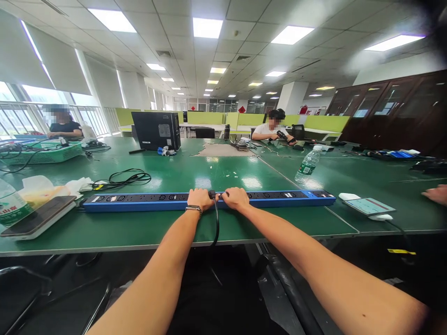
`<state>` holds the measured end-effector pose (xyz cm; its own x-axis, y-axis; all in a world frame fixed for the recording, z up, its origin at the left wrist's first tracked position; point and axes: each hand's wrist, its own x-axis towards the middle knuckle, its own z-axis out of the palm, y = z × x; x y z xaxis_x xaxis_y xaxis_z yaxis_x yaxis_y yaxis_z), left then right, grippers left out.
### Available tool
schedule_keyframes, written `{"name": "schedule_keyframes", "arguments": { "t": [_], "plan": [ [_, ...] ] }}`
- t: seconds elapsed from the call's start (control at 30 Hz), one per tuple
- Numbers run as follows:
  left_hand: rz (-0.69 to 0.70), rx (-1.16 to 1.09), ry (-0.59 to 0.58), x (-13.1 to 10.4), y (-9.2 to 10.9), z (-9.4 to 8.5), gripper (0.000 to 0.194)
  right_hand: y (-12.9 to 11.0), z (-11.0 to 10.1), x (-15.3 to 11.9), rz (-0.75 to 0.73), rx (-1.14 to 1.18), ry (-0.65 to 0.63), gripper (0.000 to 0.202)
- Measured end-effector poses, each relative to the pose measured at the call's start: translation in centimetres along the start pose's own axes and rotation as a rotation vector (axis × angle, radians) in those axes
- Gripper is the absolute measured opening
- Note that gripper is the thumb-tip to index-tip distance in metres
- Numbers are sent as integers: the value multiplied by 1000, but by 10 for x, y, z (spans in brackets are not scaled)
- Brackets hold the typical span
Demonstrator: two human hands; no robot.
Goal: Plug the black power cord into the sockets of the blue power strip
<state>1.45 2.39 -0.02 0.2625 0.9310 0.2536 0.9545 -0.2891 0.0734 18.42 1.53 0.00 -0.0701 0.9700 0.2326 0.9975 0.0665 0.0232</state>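
A long blue power strip (139, 203) with rows of black sockets lies across the near part of the green table. Around its middle, my left hand (199, 199) has its fingers closed on a black power plug (212, 194) at the strip's socket face. From the plug a black cord (217, 223) drops over the table's edge. Just to the right, my right hand (236, 198) is closed over the strip, fingertips close to the plug. Whether the plug's prongs sit in a socket is hidden.
On the left lie a phone (40, 216), a coiled black cable (129, 177) and a green basket (52, 152). A water bottle (308, 165) and another phone (366, 205) are on the right. Two people sit across the table; another person's hand (436, 194) shows at right.
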Motion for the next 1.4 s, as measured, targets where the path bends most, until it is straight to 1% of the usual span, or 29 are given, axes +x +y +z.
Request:
{"name": "schedule_keyframes", "arguments": {
  "t": [0.33,1.03,1.27,1.4],
  "plan": [
    [1,18,13,-1,0,0,68,-1,-2,-2,8,11,12,45],
    [-8,13,4,1,0,3,65,1,2,0,7,11,18,46],
    [-16,10,38,-2,1,0,64,-3,-1,-5,17,15,75,42],
    [-11,0,78,-7,1,1,65,-3,3,-8,28,27,117,39]
  ]
}}
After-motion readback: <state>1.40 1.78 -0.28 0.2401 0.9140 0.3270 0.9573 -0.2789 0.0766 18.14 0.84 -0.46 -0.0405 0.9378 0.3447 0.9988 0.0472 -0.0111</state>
